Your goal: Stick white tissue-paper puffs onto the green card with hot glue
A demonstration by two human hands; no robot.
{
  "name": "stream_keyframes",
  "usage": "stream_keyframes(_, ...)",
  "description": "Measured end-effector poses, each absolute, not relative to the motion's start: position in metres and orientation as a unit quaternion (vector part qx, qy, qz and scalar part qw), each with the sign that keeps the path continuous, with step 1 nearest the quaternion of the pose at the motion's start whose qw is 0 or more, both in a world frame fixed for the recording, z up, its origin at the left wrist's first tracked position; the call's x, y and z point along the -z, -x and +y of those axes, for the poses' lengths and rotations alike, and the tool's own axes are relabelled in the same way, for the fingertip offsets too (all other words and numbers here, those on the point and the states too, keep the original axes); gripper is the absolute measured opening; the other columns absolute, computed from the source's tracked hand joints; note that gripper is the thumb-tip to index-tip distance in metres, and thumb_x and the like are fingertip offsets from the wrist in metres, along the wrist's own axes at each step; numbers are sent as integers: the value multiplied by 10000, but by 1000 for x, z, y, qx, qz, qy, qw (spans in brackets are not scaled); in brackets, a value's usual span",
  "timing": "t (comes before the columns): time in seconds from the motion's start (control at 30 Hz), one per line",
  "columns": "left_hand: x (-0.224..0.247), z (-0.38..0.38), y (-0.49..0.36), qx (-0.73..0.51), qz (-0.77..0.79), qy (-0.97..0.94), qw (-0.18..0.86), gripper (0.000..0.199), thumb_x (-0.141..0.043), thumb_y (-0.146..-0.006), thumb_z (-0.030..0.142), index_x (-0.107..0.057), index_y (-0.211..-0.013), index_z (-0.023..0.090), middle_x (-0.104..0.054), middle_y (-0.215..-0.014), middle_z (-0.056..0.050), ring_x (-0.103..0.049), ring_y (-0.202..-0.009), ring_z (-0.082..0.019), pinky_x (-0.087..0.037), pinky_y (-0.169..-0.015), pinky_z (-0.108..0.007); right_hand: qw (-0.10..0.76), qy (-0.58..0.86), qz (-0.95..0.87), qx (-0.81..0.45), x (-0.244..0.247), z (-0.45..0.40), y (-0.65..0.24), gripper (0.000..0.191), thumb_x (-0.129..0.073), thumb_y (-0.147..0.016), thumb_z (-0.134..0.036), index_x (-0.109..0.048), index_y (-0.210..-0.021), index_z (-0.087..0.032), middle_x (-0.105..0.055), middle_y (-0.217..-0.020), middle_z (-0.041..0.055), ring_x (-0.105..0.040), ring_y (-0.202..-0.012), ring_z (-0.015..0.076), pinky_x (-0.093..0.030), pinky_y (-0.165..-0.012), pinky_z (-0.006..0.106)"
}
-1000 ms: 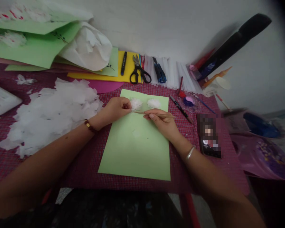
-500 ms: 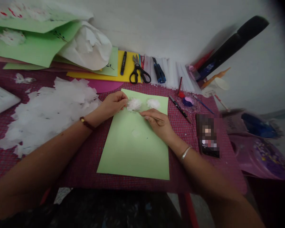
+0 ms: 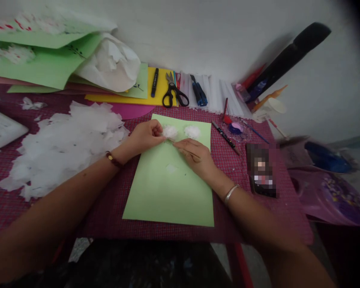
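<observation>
A light green sheet of paper (image 3: 171,196) lies on the table in front of me, with two ruffled white paper tufts near its far edge. At the left tuft (image 3: 170,131), my left hand (image 3: 144,138) has thumb and fingers pinched by its front left side; what they hold is hidden. My right hand (image 3: 196,157) grips a thin stick (image 3: 192,154), its tip close to my left fingertips under the same tuft. The right tuft (image 3: 192,132) stands just beyond my right hand. A small white paper piece (image 3: 172,168) rests mid-sheet.
Loose white paper pieces (image 3: 63,148) are heaped on the left. Scissors (image 3: 174,92), a black marker (image 3: 155,83) and a blue cutter (image 3: 199,92) lie at the back. Rightward are a pen (image 3: 226,138), a paint dish (image 3: 236,129) and a phone (image 3: 261,172).
My left hand has shifted slightly nearer me and to the right, its fingertips now at the tuft's front edge. My right hand has tilted over the stick, its tip meeting the left fingers.
</observation>
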State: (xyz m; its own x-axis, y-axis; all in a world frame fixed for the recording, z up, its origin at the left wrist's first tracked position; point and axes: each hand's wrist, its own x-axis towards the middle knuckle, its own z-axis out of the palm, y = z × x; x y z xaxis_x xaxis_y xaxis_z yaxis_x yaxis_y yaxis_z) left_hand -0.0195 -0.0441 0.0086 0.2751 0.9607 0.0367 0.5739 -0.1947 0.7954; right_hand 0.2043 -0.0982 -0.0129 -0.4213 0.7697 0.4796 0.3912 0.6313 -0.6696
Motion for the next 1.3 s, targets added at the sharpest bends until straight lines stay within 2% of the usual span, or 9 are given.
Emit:
stream_keyframes(0.2, 1, -42, 17, -265, 538, -755, 265, 85, -623, -731, 215, -568, -790, 189, -612, -706, 5, -544, -659, -142, -378, -629, -276, 389, 366, -801, -271, 14, -98, -208, 251, -544, -999, -289, -740, -1152, -320, -730, -1074, 26, -675, -985, 173, -555, -854, 356)
stream_keyframes(0.43, 0, -41, 12, -286, 541, -725, 316, 105, -638, -691, 175, -562, -761, 190, -584, -688, 7, -527, -647, -146, -381, -644, -292, 450, 374, -734, -346, 8, -104, -215, 203, -587, -979, -300, -750, -1099, -312, -751, -1041, 18, -688, -934, 160, -557, -857, 359)
stream_keyframes(0.6, -39, -47, 39, -314, 518, -662, 442, 132, -581, -715, 118, -575, -829, 184, -637, -765, -12, -557, -622, -119, -450, -606, -275, 500, 434, -605, -442, 3, -102, -219, 219, -607, -956, -429, -745, -979, -260, -763, -886, 18, -682, -706, 140, -560, -694, 319)
stream_keyframes(0.73, -88, -79, 101, -417, 506, -619, 433, 128, -650, -720, 133, -645, -837, 181, -651, -769, -8, -581, -657, -117, -461, -615, -272, 535, 431, -542, -485, 6, -99, -221, 197, -654, -913, -431, -739, -911, -254, -753, -796, 19, -676, -669, 148, -536, -649, 305)
stream_keyframes(0.87, -105, -139, 156, -316, 613, -644, 332, 19, -675, -800, 238, -684, -812, 226, -653, -742, -3, -566, -668, -146, -429, -598, -291, 537, 411, -546, -495, 10, -97, -221, 149, -634, -929, -328, -756, -895, -251, -741, -794, 32, -684, -699, 160, -517, -656, 316)
stream_keyframes(0.97, -92, -187, 174, -230, 652, -671, 270, 76, -629, -841, 276, -684, -834, 224, -675, -751, -16, -572, -661, -161, -420, -591, -298, 530, 420, -563, -475, 10, -97, -220, 146, -640, -924, -316, -768, -888, -256, -736, -782, 40, -674, -668, 172, -511, -654, 345)
stream_keyframes(1.1, -69, -218, 156, -172, 577, -772, 206, 201, -505, -927, 280, -688, -899, 200, -684, -872, -53, -623, -780, -171, -460, -695, -290, 526, 431, -572, -458, 7, -100, -216, 153, -662, -904, -415, -742, -859, -292, -728, -741, 3, -665, -648, 180, -521, -607, 347)
stream_keyframes(1.2, -60, -208, 115, -128, 495, -829, 225, 262, -457, -956, 280, -695, -882, 196, -680, -926, -67, -631, -851, -185, -465, -757, -296, 527, 424, -573, -463, 7, -99, -216, 183, -662, -907, -456, -720, -868, -287, -720, -732, 3, -670, -656, 181, -537, -607, 348)
stream_keyframes(1.3, -55, -177, 66, -135, 450, -841, 269, 212, -504, -911, 255, -684, -815, 198, -682, -882, -54, -623, -820, -178, -444, -731, -283, 508, 429, -581, -470, 9, -97, -218, 210, -631, -930, -483, -703, -879, -292, -719, -743, 13, -674, -666, 180, -557, -639, 361)
